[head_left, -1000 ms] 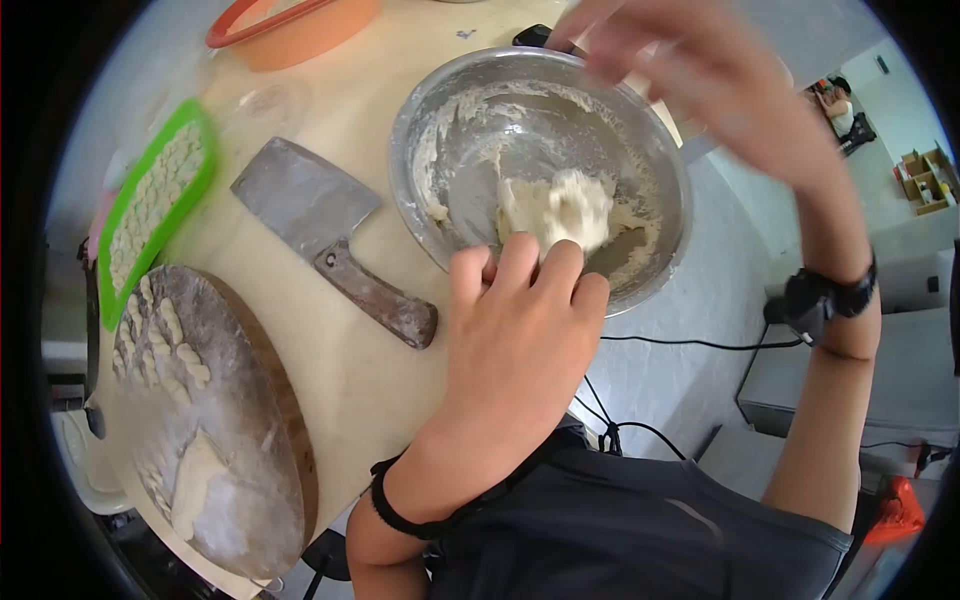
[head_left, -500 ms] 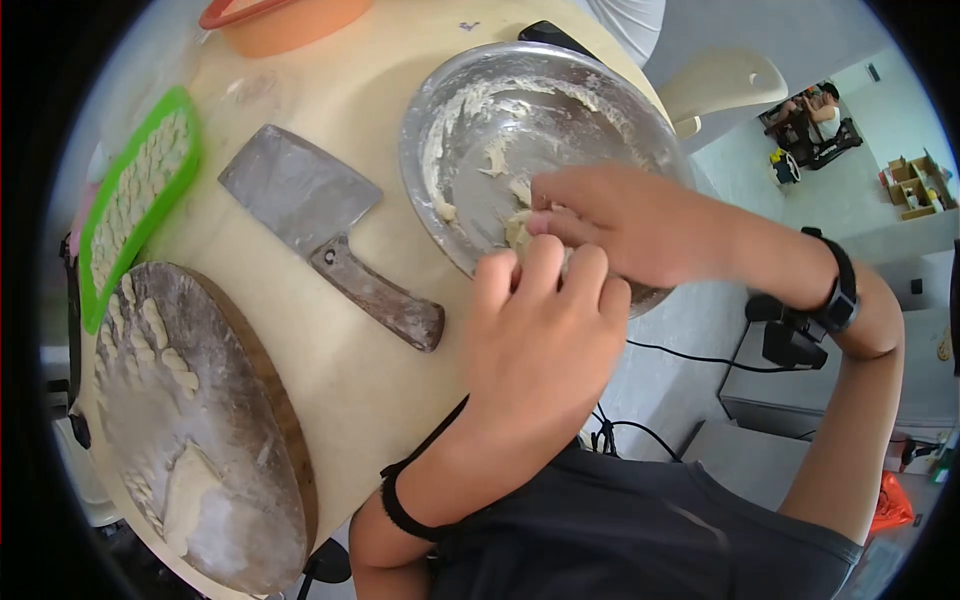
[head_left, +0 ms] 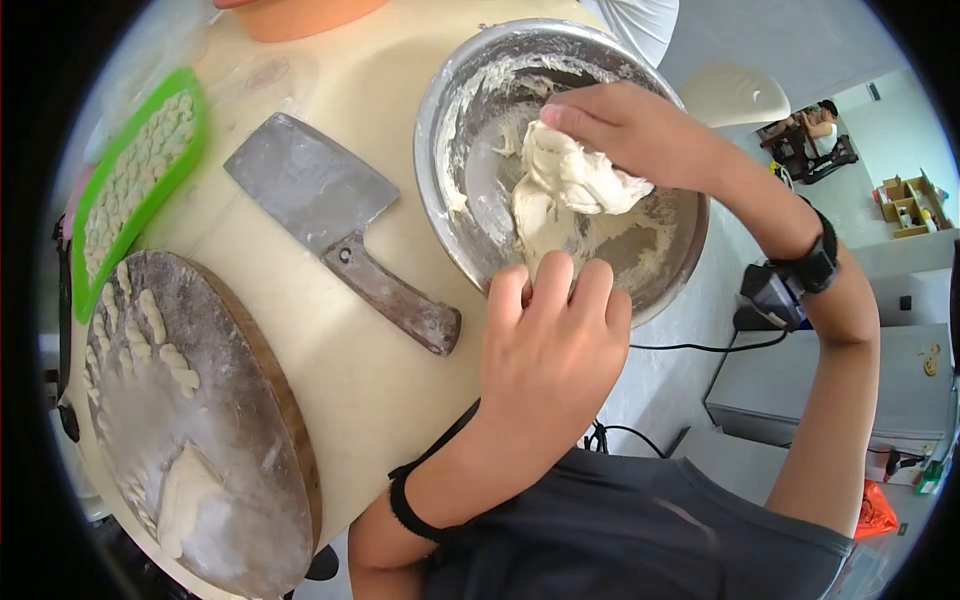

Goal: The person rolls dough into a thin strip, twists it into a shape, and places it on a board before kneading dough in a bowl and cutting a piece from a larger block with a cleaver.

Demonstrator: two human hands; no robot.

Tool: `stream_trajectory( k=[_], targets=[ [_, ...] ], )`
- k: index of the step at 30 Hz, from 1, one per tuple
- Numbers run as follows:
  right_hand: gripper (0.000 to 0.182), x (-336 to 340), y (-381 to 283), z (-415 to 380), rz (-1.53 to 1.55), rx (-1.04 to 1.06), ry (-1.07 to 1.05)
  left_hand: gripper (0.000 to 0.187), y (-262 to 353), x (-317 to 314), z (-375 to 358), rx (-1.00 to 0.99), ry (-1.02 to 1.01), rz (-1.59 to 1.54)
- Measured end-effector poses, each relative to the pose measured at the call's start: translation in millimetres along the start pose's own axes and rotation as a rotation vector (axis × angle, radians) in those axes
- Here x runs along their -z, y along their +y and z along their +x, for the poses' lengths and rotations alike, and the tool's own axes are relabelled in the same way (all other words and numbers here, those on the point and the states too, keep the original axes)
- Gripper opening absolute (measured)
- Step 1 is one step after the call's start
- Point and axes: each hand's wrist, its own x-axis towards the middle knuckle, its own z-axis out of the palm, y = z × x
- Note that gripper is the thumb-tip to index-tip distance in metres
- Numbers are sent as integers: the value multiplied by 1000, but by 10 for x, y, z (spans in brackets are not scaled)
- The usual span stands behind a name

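A shiny metal bowl (head_left: 433,215), its inside smeared with flour and dough, stands at the table's edge. My right hand (head_left: 635,135) grips a lump of sticky pale dough (head_left: 580,175) above the bowl's floor. From that lump a stretched strip runs down towards the near side of the bowl. Curled over the near rim, my left hand (head_left: 555,330) holds the bowl; its fingertips are partly hidden, and the dough strip ends close to them. A floured cleaver (head_left: 315,185) with a wooden handle lies left of the bowl.
A round wooden board (head_left: 245,400) carries flour, small dough pieces and a flat dough piece. Beyond it lies a green tray (head_left: 190,165) of shaped dough pieces. An orange basin (head_left: 300,18) stands at the far edge. A white chair (head_left: 735,95) is beyond the bowl; a person sits in the background.
My right hand has lifted and moved away from my left hand, pulling the dough up into a stretched lump. My left hand has stayed at the near rim.
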Motion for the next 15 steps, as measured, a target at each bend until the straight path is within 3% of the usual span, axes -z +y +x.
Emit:
stream_trajectory(
  k=[1,2,4,6,8,10,13,15],
  targets=[
    [41,46,-72,-68,73,-121,-55,14,5,4,-2,-1,-1,-7],
    [38,47,-73,-113,70,-88,-27,14,0,0,23,-3,5,-13],
    [37,-42,-24,-164,-185,187,291,14,6,9,55,-6,-5,-21],
    [36,-16,-33,-179,-258,330,467,13,6,37,65,-6,-42,-19],
    [34,249,-166,-220,-152,333,499,12,12,70,67,-17,-67,-25],
    [29,533,-183,-187,144,409,546,8,24,102,85,-15,-96,-45],
    [31,673,-243,-261,202,403,535,4,51,134,96,2,-133,-80],
    [36,500,-212,-338,-15,313,520,4,36,128,83,4,-132,-88]
  ],
)
